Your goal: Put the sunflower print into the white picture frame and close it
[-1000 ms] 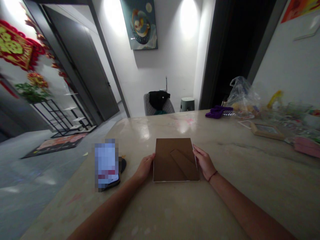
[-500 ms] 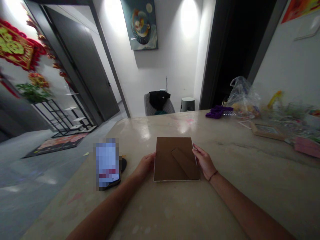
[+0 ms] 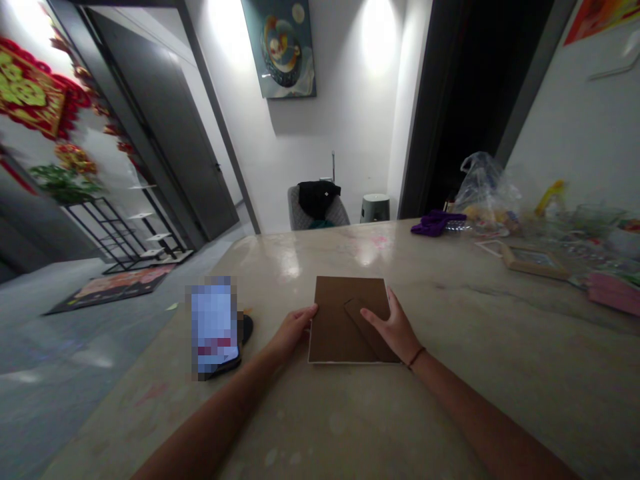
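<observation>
Right-hand fingers (image 3: 374,322) have moved onto the cardboard backing (image 3: 330,327).

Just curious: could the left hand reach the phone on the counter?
Probably yes. The left hand touches the edge of the brown picture frame, and the phone lies close by on that side, with only a small dark object between, unlikely to block it.

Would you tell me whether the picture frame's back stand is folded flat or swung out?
Folded flat: the stand lies against the frame's brown back, with the right hand resting across it.
</observation>
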Available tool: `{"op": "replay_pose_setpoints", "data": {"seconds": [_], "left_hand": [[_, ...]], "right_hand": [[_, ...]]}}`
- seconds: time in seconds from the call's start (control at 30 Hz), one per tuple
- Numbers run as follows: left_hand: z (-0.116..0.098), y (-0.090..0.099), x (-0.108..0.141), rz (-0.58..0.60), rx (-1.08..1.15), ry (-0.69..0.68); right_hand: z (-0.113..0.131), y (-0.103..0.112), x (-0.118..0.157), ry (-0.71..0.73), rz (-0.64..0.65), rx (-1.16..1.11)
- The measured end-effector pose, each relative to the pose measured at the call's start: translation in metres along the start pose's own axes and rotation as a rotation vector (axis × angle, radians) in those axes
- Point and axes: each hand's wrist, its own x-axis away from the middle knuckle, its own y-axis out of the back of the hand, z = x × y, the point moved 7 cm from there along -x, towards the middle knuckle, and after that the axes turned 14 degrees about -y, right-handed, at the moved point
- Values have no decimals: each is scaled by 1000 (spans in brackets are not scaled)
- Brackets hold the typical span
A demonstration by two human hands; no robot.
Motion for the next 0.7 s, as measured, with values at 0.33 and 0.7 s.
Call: {"op": "replay_pose_setpoints", "data": {"seconds": [0.33, 0.7], "left_hand": [[0, 7, -7, -48, -173, -55], [-2, 5, -6, -64, -259, -23]], "right_hand": [[26, 3, 10, 353, -91, 488], [25, -32, 27, 589, -153, 1147]]}}
